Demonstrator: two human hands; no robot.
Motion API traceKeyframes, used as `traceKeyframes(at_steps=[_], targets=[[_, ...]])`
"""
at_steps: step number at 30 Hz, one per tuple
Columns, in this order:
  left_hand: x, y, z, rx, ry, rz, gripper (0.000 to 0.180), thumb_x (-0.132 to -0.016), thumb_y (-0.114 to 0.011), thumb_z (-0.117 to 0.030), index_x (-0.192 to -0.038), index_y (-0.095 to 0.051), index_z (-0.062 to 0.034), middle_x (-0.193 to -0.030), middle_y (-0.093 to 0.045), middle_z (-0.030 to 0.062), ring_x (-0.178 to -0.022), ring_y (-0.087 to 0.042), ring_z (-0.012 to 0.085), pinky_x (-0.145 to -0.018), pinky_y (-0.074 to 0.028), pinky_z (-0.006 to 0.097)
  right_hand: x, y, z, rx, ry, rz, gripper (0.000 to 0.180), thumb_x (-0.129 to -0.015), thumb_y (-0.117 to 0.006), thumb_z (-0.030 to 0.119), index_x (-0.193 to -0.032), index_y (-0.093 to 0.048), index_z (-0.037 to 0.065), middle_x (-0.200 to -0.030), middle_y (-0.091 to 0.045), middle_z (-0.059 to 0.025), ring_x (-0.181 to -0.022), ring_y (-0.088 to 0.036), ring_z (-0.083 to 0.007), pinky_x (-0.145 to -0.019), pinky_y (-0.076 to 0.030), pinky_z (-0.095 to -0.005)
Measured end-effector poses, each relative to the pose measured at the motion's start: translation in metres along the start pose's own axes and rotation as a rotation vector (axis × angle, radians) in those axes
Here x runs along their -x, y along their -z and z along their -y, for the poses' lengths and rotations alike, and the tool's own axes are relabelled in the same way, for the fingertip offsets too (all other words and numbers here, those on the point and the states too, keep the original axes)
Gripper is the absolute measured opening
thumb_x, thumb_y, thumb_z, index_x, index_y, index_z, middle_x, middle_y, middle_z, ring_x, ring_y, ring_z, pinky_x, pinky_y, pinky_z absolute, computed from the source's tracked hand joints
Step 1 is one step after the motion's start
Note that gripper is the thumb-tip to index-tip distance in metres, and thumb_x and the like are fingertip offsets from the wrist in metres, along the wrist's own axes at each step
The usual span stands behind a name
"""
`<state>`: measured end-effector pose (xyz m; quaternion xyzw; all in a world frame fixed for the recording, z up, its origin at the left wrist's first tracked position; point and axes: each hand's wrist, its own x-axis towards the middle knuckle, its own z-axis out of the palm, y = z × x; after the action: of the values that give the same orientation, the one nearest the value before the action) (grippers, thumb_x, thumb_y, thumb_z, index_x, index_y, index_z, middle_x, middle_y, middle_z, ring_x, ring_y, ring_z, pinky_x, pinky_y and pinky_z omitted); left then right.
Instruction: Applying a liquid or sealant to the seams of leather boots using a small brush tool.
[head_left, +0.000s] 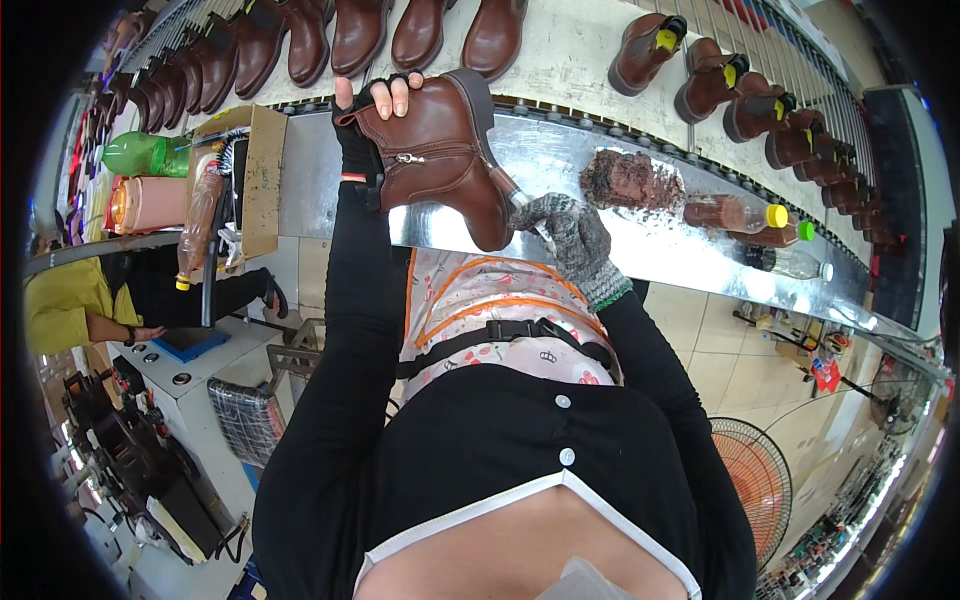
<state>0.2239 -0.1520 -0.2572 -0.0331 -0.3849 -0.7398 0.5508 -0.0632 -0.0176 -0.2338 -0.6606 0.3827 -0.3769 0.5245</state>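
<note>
My left hand [385,97], in a black fingerless covering, grips a brown leather ankle boot [430,145] by its upper part. The boot is held above the metal ledge with its toe pointing down toward me, its zipper side up and its sole facing right. My right hand [575,240], in a grey knitted glove, is closed round the pale handle of a small brush [516,197]. The brush's brown tip meets the sole edge near the front of the boot. Part of the handle is hidden by the gloved fingers.
Brown boots [360,35] line the conveyor [560,60] beyond the metal ledge [310,190]. On the ledge, a brown-stained block [632,180] lies near bottles [735,212]. A cardboard box [264,180] stands left, near another person's yellow-green top [65,305]. An orange fan [750,480] is at right.
</note>
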Motion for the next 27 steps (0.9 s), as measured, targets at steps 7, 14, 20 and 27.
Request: traceKeyframes(at_steps=[7, 14, 20, 27], targets=[[0.001, 0.013, -0.002, 0.011, 0.014, 0.036, 0.068, -0.094, -0.016, -0.058, -0.074, -0.056, -0.0072, -0.083, -0.049, 0.0062, -0.111, -0.034, 0.0243, -0.104, -0.021, 0.04, 0.007, 0.013, 0.001, 0.152, 0.008, 0.037, 0.034, -0.092, -0.04, 0.028, -0.088, -0.068, 0.008, -0.085, -0.065, -0.0099, -0.079, -0.061, -0.0274, -0.072, -0.046, -0.0368], [0.005, 0.026, -0.004, 0.003, 0.028, 0.029, 0.069, -0.094, -0.015, -0.059, -0.08, -0.058, -0.0064, -0.088, -0.051, 0.007, -0.114, -0.035, 0.0246, -0.104, -0.024, 0.041, 0.021, 0.023, 0.009, 0.149, -0.064, 0.121, 0.048, -0.094, -0.034, 0.038, -0.086, -0.067, 0.004, -0.085, -0.066, -0.0106, -0.079, -0.062, -0.0256, -0.073, -0.048, -0.0326], [0.006, 0.033, -0.008, 0.014, 0.058, -0.114, 0.07, -0.093, -0.018, -0.06, -0.078, -0.059, -0.0044, -0.088, -0.054, 0.0089, -0.112, -0.04, 0.025, -0.102, -0.027, 0.04, 0.038, 0.024, 0.0, 0.163, -0.179, 0.109, 0.049, -0.092, -0.033, 0.042, -0.089, -0.067, 0.007, -0.086, -0.066, -0.0108, -0.081, -0.063, -0.0261, -0.075, -0.048, -0.034], [-0.005, 0.048, -0.007, -0.166, 0.032, -0.438, 0.072, -0.092, -0.025, -0.058, -0.065, -0.06, -0.0011, -0.073, -0.059, 0.0143, -0.092, -0.054, 0.0294, -0.096, -0.036, 0.037, 0.054, 0.019, -0.016, -0.068, -0.313, -0.025, 0.051, -0.094, -0.037, 0.043, -0.093, -0.064, 0.0, -0.088, -0.067, -0.0099, -0.084, -0.064, -0.0173, -0.079, -0.049, -0.0305]])
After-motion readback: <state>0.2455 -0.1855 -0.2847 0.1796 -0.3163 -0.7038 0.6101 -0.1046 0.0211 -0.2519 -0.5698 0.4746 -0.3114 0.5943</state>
